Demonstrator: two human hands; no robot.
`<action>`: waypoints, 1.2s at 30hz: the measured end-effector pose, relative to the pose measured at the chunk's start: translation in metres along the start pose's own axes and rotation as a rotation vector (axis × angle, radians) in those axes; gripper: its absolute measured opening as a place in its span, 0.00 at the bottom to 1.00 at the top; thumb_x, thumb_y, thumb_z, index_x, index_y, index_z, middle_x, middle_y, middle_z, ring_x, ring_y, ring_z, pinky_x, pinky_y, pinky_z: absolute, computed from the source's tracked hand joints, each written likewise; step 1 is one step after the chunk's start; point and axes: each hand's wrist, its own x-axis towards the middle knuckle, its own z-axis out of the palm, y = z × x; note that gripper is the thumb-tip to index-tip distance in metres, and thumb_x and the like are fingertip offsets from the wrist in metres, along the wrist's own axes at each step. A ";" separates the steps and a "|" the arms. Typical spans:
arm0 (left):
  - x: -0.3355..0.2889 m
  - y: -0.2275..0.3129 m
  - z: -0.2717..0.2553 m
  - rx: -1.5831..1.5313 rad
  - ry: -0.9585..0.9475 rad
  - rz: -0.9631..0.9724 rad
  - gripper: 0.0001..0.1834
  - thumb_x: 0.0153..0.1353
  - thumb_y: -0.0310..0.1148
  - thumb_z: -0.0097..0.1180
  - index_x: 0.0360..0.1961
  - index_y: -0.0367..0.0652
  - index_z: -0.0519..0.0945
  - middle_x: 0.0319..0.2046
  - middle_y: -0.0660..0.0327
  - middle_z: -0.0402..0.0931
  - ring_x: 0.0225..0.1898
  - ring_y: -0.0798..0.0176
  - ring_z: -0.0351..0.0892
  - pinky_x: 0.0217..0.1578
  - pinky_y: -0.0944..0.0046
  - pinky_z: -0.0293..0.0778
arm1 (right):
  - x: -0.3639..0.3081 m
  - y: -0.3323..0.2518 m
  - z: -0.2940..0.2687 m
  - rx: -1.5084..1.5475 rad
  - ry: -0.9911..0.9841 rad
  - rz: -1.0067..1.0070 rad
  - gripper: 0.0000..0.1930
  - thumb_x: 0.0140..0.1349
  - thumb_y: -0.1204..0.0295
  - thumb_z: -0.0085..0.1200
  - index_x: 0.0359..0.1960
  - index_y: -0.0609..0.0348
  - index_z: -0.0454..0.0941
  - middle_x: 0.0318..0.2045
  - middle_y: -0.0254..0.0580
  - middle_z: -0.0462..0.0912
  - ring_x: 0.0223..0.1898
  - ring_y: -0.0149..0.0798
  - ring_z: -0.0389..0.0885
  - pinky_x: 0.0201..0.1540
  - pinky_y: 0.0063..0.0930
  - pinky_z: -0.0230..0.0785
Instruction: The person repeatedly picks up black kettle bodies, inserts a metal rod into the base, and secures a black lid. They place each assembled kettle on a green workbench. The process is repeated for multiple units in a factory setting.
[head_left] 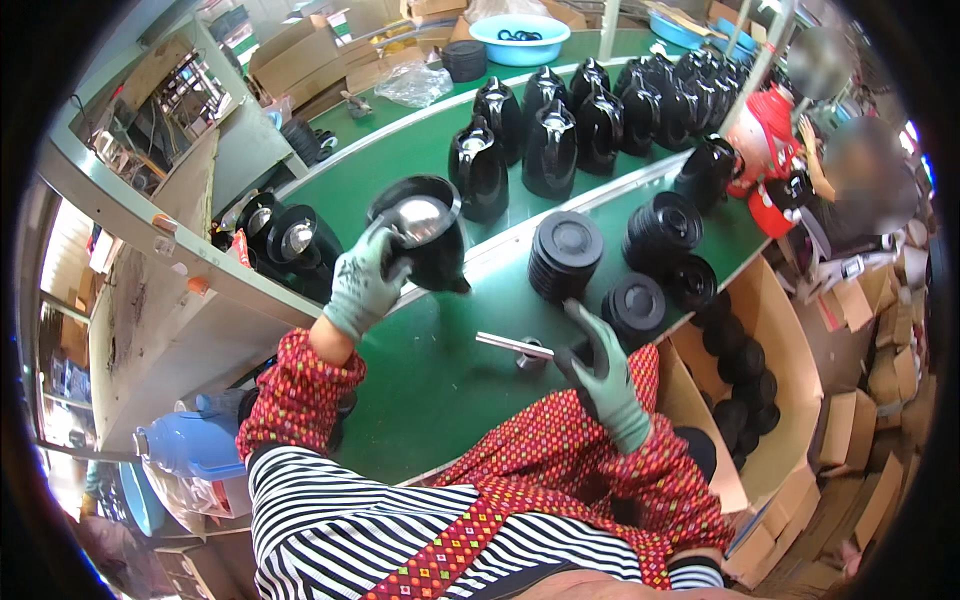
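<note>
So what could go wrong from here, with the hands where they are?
Three possible risks. The black jug is tilted and held only by the left hand, so it might slip if that grip loosens. The right hand is open close to the stack of black discs; a careless brush could topple it. The metal tool has one end right by that hand, so it might get knocked; whether they touch is unclear.

Jug partly covered by left hand
Beyond the right hand, a co-worker's head is blurred.
</note>
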 end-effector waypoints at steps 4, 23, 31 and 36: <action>-0.032 0.075 -0.029 -0.059 -0.318 0.352 0.20 0.49 0.23 0.72 0.45 0.40 0.82 0.63 0.44 0.79 0.44 0.41 0.88 0.43 0.52 0.84 | 0.026 -0.056 -0.004 0.493 -0.053 0.462 0.42 0.68 0.61 0.69 0.78 0.58 0.62 0.64 0.48 0.76 0.49 0.39 0.87 0.44 0.30 0.83; -0.089 0.134 0.123 -1.253 -0.744 0.194 0.62 0.58 0.35 0.79 0.84 0.39 0.47 0.81 0.49 0.53 0.80 0.53 0.57 0.75 0.51 0.60 | -0.152 -0.010 -0.098 0.978 -0.001 0.430 0.32 0.72 0.56 0.64 0.70 0.65 0.72 0.61 0.48 0.83 0.57 0.39 0.85 0.63 0.34 0.77; -0.109 0.124 0.138 -1.784 -0.331 -0.535 0.38 0.72 0.26 0.58 0.79 0.35 0.57 0.74 0.43 0.66 0.69 0.44 0.75 0.68 0.47 0.77 | -0.087 0.012 -0.077 0.946 -0.269 0.613 0.29 0.77 0.55 0.58 0.69 0.65 0.73 0.60 0.42 0.83 0.59 0.35 0.81 0.66 0.32 0.72; -0.109 0.100 0.140 -1.534 -0.421 -0.527 0.36 0.74 0.28 0.58 0.78 0.34 0.59 0.73 0.44 0.68 0.69 0.46 0.75 0.68 0.48 0.77 | 0.010 0.083 -0.075 -0.608 0.036 0.213 0.41 0.65 0.46 0.66 0.77 0.42 0.68 0.73 0.68 0.67 0.75 0.61 0.65 0.78 0.47 0.58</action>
